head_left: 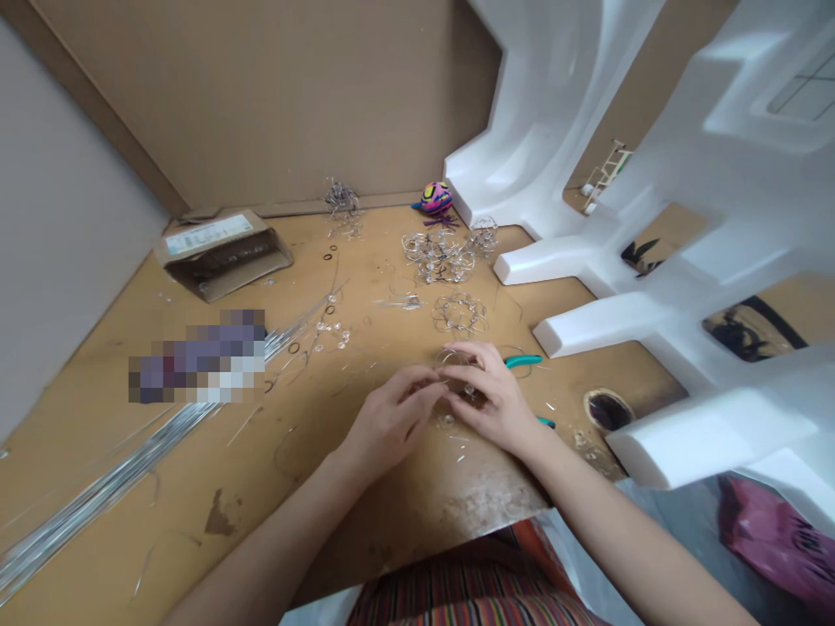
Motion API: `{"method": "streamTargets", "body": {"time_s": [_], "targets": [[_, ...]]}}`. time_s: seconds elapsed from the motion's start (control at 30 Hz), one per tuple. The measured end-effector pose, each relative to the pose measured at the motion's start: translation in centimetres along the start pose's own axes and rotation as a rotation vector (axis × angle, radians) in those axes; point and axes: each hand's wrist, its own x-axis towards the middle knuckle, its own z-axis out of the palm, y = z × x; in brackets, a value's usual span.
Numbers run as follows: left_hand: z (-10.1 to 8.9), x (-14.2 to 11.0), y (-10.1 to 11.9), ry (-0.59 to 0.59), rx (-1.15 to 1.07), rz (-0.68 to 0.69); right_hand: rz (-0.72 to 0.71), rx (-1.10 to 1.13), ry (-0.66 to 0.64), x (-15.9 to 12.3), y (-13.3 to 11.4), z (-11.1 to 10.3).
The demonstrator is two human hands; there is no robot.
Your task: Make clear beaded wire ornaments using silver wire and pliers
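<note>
Near the front of the table, my left hand (395, 413) pinches at a thin bent wire piece with clear beads (470, 390), its fingertips meeting those of the other hand. My right hand (494, 398) curls around the same piece from the right, and its fingers cover much of it. Under and beside the right hand lie pliers with teal handles (524, 360), their jaws hidden. Just beyond the hands rests a ring of looped wire and beads (460, 315). Farther back, several similar wire shapes (438, 256) are heaped together.
A bundle of straight wires (130, 469) runs along the left, partly behind a pixelated patch. An open cardboard box (225, 256) stands at back left. Loose beads (334, 336) lie mid-table. A colourful ball-like item (436, 199) sits at the back. White moulded plastic (587, 326) borders the right.
</note>
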Motion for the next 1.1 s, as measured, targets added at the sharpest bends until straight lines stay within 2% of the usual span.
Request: {"method": "streamTargets", "body": {"time_s": [0.13, 0.2, 0.27, 0.37, 0.5, 0.6, 0.7, 0.87, 0.97, 1.1], "targets": [[-0.1, 0.2, -0.5, 0.169, -0.360, -0.201, 0.240, 0.182, 0.056, 0.2, 0.5, 0.3], [-0.3, 0.4, -1.0, 0.205, -0.447, -0.275, 0.357, 0.249, 0.050, 0.3, 0.9, 0.4], [-0.5, 0.6, -1.5, 0.185, -0.415, -0.311, 0.423, 0.275, 0.053, 0.2, 1.3, 0.5], [-0.6, 0.5, -2.1, 0.062, -0.260, -0.370, 0.446, 0.288, 0.048, 0.1, 1.8, 0.6], [-0.4, 0.2, -2.1, -0.220, -0.217, -0.470, 0.417, 0.264, -0.002, 0.1, 1.8, 0.4], [-0.3, 0.1, -1.8, -0.387, -0.265, -0.538, 0.299, 0.205, -0.054, 0.2, 1.3, -0.1], [-0.2, 0.1, -1.6, -0.399, -0.280, -0.532, 0.173, 0.073, -0.110, 0.1, 0.8, -0.6], [-0.2, 0.2, -1.6, -0.349, -0.266, -0.495, 0.106, -0.095, -0.346, -0.1, 0.3, -0.5], [0.0, 0.2, -1.5, -0.321, -0.266, -0.469, 0.068, -0.149, -0.387, 0.2, 0.4, -0.2], [-0.2, 0.3, -1.3, -0.287, -0.272, -0.456, 0.102, -0.149, -0.394, 0.6, 0.5, -0.3]]}}
